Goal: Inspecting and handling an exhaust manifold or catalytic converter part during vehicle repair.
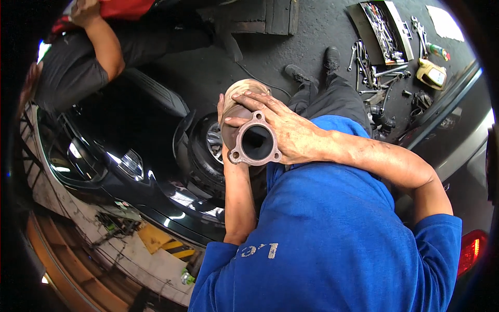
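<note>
In front of my chest I hold a brown, heat-stained flanged exhaust pipe [238, 140]. Its round open mouth faces up toward me, ringed by a flange with three bolt holes, and a wider tan body lies beyond. My right hand [296, 132] lies across its side just behind the flange, fingers wrapped over the metal. On the other side, my left hand [221, 106] supports the wider part from beneath; only some fingertips show, the rest being hidden by the pipe.
To the left stands a black car [135, 156] with its front wheel [210, 140] beside my arm. Another person [78, 67] is at the upper left. An open toolbox [384, 31], several wrenches [366, 67] and a yellowish jug [431, 74] lie at the upper right. A red tail lamp [472, 253] borders the right.
</note>
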Demonstrator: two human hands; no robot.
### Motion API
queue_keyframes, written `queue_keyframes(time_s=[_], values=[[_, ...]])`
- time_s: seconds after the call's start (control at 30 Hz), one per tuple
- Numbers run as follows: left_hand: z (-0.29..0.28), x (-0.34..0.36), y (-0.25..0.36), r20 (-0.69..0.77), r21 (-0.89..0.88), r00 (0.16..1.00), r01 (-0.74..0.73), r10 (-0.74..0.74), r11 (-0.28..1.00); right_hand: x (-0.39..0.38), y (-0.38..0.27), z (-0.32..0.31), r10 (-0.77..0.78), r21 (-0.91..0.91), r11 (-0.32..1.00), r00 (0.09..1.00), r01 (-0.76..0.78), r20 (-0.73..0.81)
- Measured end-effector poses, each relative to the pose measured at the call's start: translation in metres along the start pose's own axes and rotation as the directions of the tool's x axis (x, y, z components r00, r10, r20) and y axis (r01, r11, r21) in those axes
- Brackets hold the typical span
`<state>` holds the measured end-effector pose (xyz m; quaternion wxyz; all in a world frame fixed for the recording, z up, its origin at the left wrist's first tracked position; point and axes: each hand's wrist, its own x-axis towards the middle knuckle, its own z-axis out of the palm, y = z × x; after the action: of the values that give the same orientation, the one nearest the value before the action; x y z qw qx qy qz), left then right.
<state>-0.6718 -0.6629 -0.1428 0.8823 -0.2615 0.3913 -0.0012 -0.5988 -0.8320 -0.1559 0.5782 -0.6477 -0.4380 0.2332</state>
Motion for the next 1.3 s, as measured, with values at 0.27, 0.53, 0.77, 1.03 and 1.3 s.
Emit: queue_keyframes(time_s=[0.27, 0.53, 0.77, 1.03, 1.3], values=[[0.006, 0.003, 0.012, -0.012, 0.889, 0.975, -0.091, 0.222, 0.449, -0.005, 0.010, 0.010, 0.028, 0.136, 0.991, 0.984, -0.004, -0.175], [0.000, -0.005, 0.010, -0.006, 0.923, 0.903, -0.160, 0.429, 0.350, -0.001, 0.010, 0.011, 0.038, 0.260, 0.965, 0.979, 0.016, -0.201], [0.005, -0.012, -0.004, -0.007, 0.855, 0.933, -0.181, 0.360, 0.486, 0.010, 0.007, 0.015, -0.077, 0.208, 0.972, 0.986, 0.107, -0.148], [-0.003, -0.023, -0.026, 0.172, 0.909, 0.836, -0.339, 0.520, 0.244, 0.026, -0.001, 0.017, -0.255, 0.112, 0.959, 0.964, 0.262, -0.070], [-0.016, -0.034, -0.036, 0.271, 0.913, 0.743, -0.399, 0.612, 0.081, 0.034, -0.008, 0.016, -0.287, 0.120, 0.951, 0.958, 0.285, -0.006]])
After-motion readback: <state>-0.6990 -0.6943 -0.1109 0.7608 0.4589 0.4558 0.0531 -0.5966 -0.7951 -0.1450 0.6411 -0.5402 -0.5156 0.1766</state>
